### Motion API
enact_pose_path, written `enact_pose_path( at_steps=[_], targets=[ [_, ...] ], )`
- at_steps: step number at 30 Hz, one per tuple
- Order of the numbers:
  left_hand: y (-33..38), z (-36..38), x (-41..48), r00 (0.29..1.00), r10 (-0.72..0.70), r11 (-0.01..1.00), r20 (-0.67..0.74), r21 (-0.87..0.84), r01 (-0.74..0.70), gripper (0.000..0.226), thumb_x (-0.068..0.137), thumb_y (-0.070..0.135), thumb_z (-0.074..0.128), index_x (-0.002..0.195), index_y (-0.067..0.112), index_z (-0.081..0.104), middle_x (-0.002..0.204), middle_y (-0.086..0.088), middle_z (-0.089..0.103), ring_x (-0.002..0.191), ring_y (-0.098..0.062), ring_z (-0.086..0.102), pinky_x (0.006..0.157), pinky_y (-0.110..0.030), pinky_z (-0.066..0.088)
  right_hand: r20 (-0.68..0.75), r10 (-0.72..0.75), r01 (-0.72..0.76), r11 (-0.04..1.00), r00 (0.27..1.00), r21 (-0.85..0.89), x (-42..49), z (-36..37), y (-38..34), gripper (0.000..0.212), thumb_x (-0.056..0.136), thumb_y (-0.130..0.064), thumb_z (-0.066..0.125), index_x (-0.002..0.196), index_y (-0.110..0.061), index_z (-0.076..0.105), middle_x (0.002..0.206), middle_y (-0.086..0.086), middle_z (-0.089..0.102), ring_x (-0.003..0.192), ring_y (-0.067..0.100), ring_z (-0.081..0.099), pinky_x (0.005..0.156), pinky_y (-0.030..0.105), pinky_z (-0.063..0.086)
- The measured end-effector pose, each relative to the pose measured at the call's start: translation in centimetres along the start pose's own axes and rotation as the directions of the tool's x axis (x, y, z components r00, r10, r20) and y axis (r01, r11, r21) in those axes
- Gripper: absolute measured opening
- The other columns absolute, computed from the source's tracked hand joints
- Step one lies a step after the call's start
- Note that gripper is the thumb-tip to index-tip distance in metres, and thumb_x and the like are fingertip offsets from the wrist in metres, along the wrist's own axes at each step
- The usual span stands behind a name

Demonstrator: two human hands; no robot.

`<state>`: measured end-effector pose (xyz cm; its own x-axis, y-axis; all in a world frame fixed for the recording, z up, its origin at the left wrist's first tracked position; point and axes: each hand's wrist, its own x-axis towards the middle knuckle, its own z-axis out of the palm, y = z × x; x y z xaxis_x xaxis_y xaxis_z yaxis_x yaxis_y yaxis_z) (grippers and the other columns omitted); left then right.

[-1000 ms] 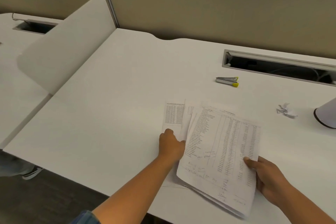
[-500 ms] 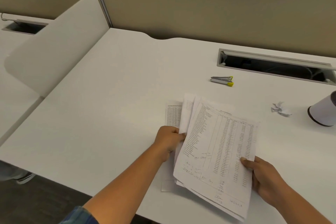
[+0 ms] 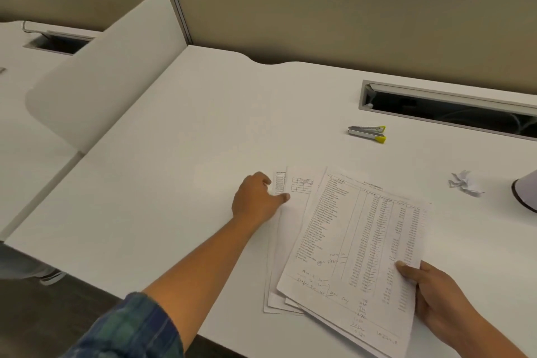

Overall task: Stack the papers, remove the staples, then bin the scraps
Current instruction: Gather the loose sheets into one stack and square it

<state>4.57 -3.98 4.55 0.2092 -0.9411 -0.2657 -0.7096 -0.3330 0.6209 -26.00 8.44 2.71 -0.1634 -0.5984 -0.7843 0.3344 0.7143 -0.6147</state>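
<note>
A fanned pile of printed papers (image 3: 354, 241) lies near the front edge of the white desk (image 3: 180, 160). My right hand (image 3: 433, 296) pinches the lower right edge of the top sheet, thumb on top. My left hand (image 3: 257, 199) rests at the pile's upper left edge, thumb pressed onto a lower sheet, fingers curled at the papers' side. A silver staple remover with yellow tips (image 3: 368, 133) lies beyond the papers. A crumpled paper scrap (image 3: 465, 183) sits to the right.
A white cone-shaped object with a dark rim (image 3: 526, 195) lies at the right edge. An open cable slot (image 3: 447, 113) runs along the back right. A white divider panel (image 3: 107, 73) stands at the left, beige partition behind.
My left hand has let go of the papers' left edge and slid up to the pile's top left. The papers now lie flatter on the desk. The view has shifted.
</note>
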Motion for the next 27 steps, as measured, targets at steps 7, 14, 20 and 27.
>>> enact_pose_path(
  at_steps=[7,14,20,27],
  targets=[
    [1.5,0.2,4.6,0.992,0.023,1.000,0.125,-0.002,-0.023,0.086,0.064,0.034,0.090,0.136,0.014,0.046,0.136,-0.005,0.055,0.123,-0.024,0.054,0.101,-0.040,0.047,-0.008,0.001,0.000,1.000,1.000,0.008,0.0,0.2,-0.1,0.026,0.096,-0.005,0.052,0.121,-0.007,0.061,0.111,0.014,0.074,0.100,0.037,0.071,0.081,0.051,0.056],
    [2.1,1.5,5.9,0.963,-0.053,0.962,0.265,-0.246,0.121,0.075,0.061,0.017,0.094,0.124,0.009,0.054,0.117,-0.007,0.062,0.106,-0.025,0.062,0.092,-0.041,0.055,-0.029,0.022,-0.022,1.000,0.999,-0.019,-0.1,0.5,-0.5,0.025,0.096,-0.004,0.052,0.119,-0.007,0.061,0.109,0.015,0.074,0.099,0.039,0.070,0.080,0.055,0.057],
    [2.3,0.9,4.3,0.924,-0.079,0.908,0.373,-0.356,0.221,0.040,0.070,0.033,0.088,0.071,0.011,0.054,0.075,-0.007,0.061,0.056,-0.016,0.053,0.050,-0.022,0.038,-0.025,0.043,-0.044,0.999,0.999,-0.017,-0.1,0.4,-0.8,0.024,0.096,-0.004,0.052,0.117,-0.006,0.062,0.105,0.015,0.075,0.094,0.038,0.072,0.077,0.053,0.058],
    [-1.3,1.4,-2.9,0.919,-0.025,0.817,0.394,-0.521,0.246,0.020,0.091,0.020,0.069,0.111,0.021,0.072,0.108,0.009,0.075,0.094,-0.009,0.072,0.083,-0.027,0.058,-0.004,0.027,-0.028,0.999,1.000,-0.019,-0.2,0.4,-0.8,0.023,0.097,-0.004,0.052,0.116,-0.008,0.064,0.107,0.014,0.075,0.093,0.036,0.073,0.077,0.052,0.058]
  ],
)
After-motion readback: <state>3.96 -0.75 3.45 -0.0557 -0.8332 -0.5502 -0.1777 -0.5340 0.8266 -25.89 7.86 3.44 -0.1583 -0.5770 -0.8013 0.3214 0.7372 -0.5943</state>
